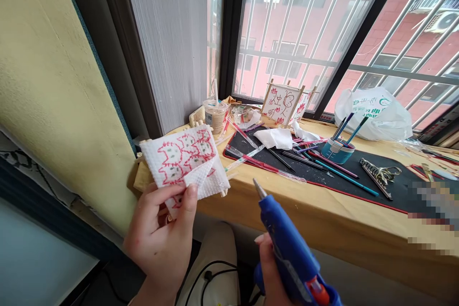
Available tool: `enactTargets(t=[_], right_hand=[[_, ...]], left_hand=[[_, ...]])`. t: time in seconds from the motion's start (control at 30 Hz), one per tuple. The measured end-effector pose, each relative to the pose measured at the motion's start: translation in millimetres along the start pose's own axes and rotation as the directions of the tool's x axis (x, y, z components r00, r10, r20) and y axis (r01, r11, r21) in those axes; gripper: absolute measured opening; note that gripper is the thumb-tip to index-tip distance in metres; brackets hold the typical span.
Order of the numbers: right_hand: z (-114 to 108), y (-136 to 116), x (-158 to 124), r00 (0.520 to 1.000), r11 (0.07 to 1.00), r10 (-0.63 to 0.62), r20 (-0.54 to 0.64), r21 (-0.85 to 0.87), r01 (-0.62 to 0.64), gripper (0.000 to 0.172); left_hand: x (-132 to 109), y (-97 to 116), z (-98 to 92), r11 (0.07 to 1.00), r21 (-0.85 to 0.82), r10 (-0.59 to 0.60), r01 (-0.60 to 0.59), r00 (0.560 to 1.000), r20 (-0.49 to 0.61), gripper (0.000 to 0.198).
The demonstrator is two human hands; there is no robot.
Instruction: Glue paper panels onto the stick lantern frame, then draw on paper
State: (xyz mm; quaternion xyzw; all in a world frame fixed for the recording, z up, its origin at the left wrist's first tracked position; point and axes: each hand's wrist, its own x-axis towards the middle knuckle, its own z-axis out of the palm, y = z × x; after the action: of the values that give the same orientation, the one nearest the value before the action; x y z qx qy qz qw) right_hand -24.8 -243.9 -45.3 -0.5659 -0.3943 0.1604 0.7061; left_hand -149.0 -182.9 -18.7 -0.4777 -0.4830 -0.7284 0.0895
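My left hand (161, 234) is closed on a small lantern frame wrapped in white tissue (184, 162) drawn with red cat figures; wooden stick ends poke out at its edges and my thumb presses a folded tissue corner. My right hand (270, 272) grips a blue hot glue gun (292, 248) with a red trigger, its metal nozzle pointing up and left, a short gap from the tissue piece. Both are held in front of a yellow windowsill table (322, 220).
A black mat (394, 186) holds several pens, sticks and a metal clip. Behind stand a finished paper lantern (283, 103), a blue cup with brushes (337, 150), crumpled tissue (276, 137), a drink cup (215, 114) and a white plastic bag (376, 112). A barred window is behind.
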Motion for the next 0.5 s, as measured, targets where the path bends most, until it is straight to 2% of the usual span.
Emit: enactTargets(t=[0.07,0.13,0.2,0.27,0.37,0.5], right_hand=[[6,-3,2,0.988,0.990,0.135,-0.071,0.056,-0.132,0.028],[12,-7,7,0.974,0.959,0.225,-0.003,0.178,-0.221,0.029],[17,-11,13,0.961,0.912,0.261,0.095,0.303,-0.277,0.028],[21,-15,19,0.958,0.888,0.258,0.128,0.360,-0.287,0.029],[25,-20,23,0.965,0.906,0.231,0.125,0.334,-0.260,0.033],[30,-29,27,0.972,0.943,0.180,0.152,0.255,-0.214,0.035]], left_hand=[[0,-1,-1.6,0.999,-0.032,0.010,-0.009,1.000,0.018,0.007],[-1,-2,-3.2,0.996,-0.083,0.031,-0.027,0.999,0.039,0.003],[-2,-3,-4.0,0.992,-0.123,0.050,-0.042,0.997,0.061,0.010],[-3,-3,-3.5,0.990,-0.135,0.050,-0.040,0.996,0.073,0.010],[-6,0,-1.5,0.994,-0.108,0.032,-0.022,0.995,0.091,0.002],[-11,5,0.8,0.997,-0.077,0.014,-0.006,0.995,0.096,0.014]])
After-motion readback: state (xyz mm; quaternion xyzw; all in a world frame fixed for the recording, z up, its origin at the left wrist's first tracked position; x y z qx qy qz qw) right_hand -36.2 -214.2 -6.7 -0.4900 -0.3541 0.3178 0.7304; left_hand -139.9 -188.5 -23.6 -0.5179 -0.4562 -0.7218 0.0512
